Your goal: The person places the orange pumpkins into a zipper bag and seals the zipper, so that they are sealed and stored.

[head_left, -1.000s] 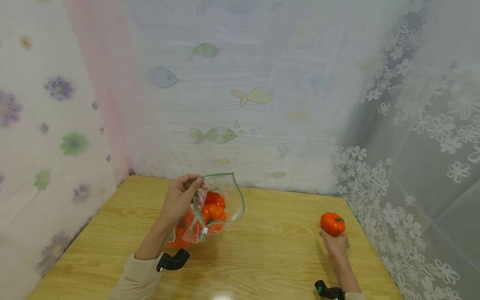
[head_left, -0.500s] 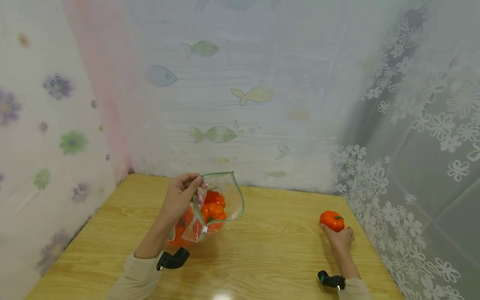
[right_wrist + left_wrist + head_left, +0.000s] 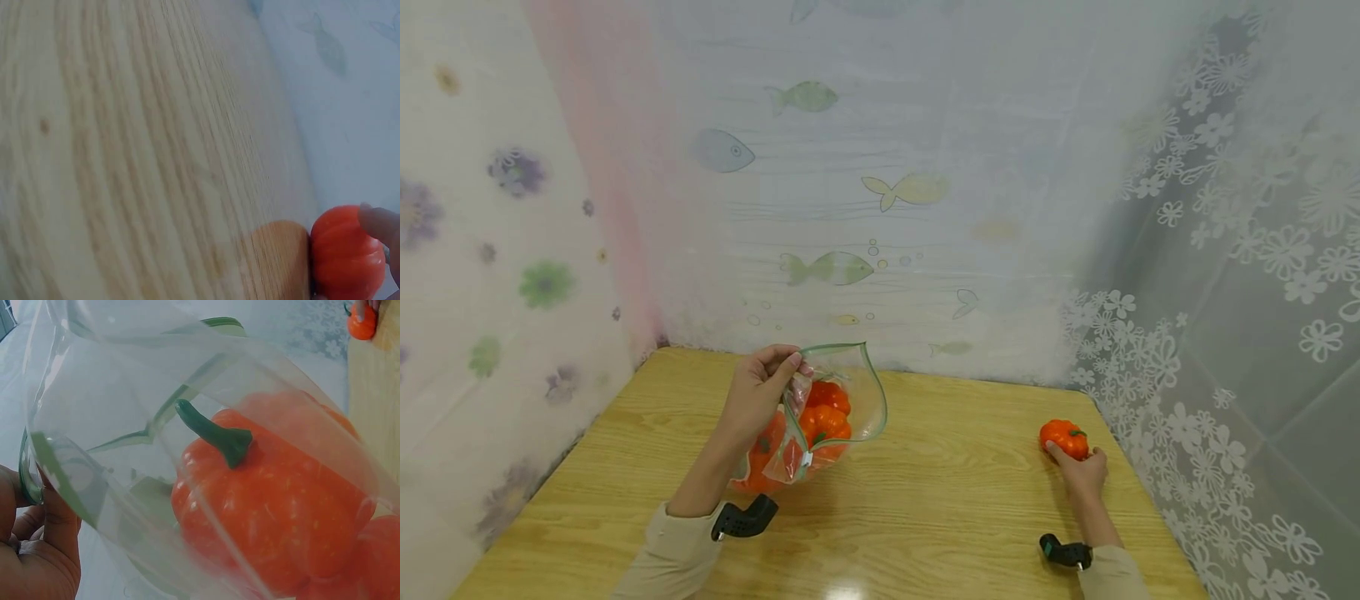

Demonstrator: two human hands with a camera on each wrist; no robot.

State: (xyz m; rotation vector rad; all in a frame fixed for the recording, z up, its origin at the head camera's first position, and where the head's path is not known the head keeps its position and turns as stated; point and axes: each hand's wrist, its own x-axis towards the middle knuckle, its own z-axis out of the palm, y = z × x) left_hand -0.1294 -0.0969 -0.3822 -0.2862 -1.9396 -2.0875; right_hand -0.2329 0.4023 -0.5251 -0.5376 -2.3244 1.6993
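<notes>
Wood table (image 3: 955, 517): L hand (image 3: 758, 393) pinches bag (image 3: 838, 404) mouth facing right; R hand (image 3: 1081, 472) grips upright pumpkin (image 3: 1063, 438).

No readable text, labels, brands or numbers anywhere; only printed fish and flower patterns on the curtains.
</notes>
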